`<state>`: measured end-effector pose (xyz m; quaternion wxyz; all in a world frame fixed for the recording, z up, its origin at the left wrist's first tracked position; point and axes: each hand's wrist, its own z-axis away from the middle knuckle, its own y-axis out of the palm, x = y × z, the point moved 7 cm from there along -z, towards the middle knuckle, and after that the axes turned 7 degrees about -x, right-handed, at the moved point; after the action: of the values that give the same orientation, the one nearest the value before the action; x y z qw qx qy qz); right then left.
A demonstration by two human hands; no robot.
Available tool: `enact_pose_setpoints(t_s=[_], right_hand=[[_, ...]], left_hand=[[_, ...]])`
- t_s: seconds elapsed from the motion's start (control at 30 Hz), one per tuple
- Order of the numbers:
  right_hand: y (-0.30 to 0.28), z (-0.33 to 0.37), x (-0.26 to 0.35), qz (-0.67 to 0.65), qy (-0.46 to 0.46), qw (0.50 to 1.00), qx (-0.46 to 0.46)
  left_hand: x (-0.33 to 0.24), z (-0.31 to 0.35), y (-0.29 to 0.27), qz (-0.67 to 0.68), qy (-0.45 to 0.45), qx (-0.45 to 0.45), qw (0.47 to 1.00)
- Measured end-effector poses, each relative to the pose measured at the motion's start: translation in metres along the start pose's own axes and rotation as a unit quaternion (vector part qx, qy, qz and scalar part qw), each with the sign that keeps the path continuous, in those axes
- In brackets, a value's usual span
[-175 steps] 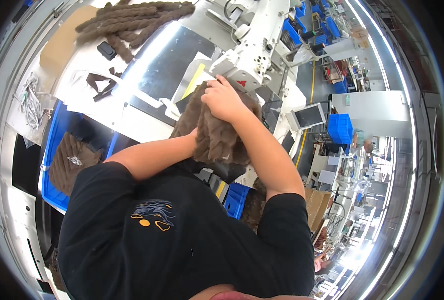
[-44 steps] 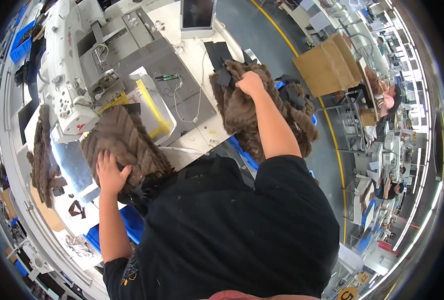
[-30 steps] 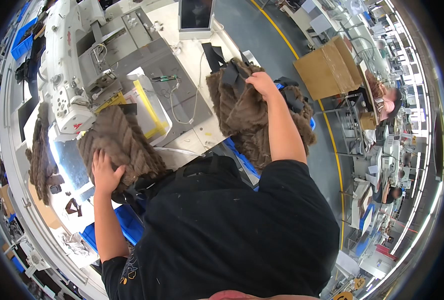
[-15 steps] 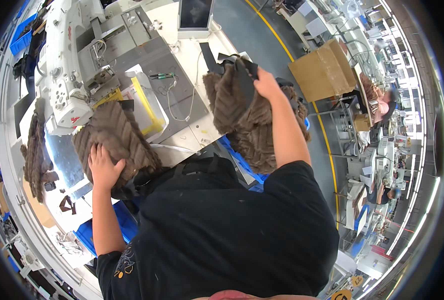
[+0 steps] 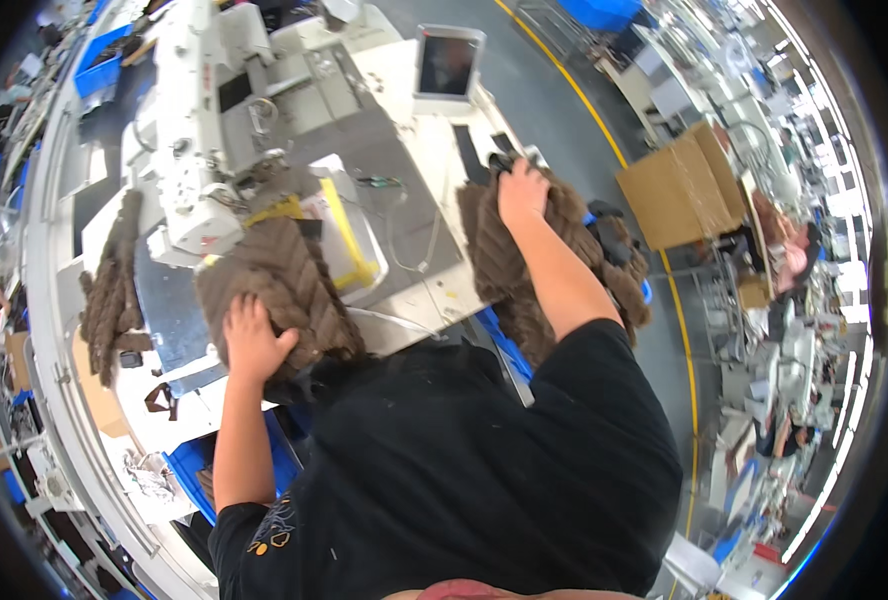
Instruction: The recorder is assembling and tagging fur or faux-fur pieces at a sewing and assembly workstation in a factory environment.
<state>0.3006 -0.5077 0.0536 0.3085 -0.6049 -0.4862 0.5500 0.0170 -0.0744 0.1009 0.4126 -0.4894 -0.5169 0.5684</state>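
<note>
a: your hands are well apart. your left hand (image 5: 255, 346) lies flat, fingers spread and thumb out, on the brown fur piece (image 5: 302, 265) at nine o'clock.

b: and your right hand (image 5: 524, 194) is at one o'clock, on the upper edge of the brown fur bundle (image 5: 488, 240), near the dark straps (image 5: 468, 155).

a: are you pinching it there?

b: can't make that out; your fingertips are too blurred. around you, the white sewing machine (image 5: 192, 140) stands at ten o'clock, the screen (image 5: 448, 66) at twelve, the cardboard box (image 5: 680, 192) at two.

a: fur strips (image 5: 114, 285) lie at nine, beyond your left hand.
</note>
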Motion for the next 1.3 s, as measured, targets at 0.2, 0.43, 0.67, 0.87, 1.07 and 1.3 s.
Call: enact_pose_setpoints(t_s=[0.2, 0.43, 0.67, 0.87, 1.07, 1.3], right_hand=[[0.017, -0.003, -0.019, 0.057, 0.008, 0.997, 0.052], [0.039, -0.017, -0.037, 0.114, 0.028, 0.986, 0.122], [0.022, -0.008, -0.041, 0.083, 0.044, 0.983, 0.158], [0.036, -0.007, -0.041, 0.065, 0.05, 0.987, 0.134], [0.038, -0.017, -0.023, 0.206, -0.145, 0.967, 0.026], [0.07, -0.041, -0.031, 0.072, -0.008, 0.991, 0.111]], left_hand=[[0.0, 0.001, 0.009, 0.002, -0.002, 0.009, 1.0], [0.007, 0.008, 0.011, 0.022, 0.003, -0.016, 1.0], [0.01, 0.004, 0.01, 0.028, -0.01, 0.005, 1.0], [0.011, 0.004, 0.01, 0.033, -0.013, 0.009, 0.999], [0.011, 0.005, 0.012, 0.038, -0.003, 0.0, 0.999], [0.009, 0.005, 0.01, 0.034, -0.003, 0.006, 0.999]])
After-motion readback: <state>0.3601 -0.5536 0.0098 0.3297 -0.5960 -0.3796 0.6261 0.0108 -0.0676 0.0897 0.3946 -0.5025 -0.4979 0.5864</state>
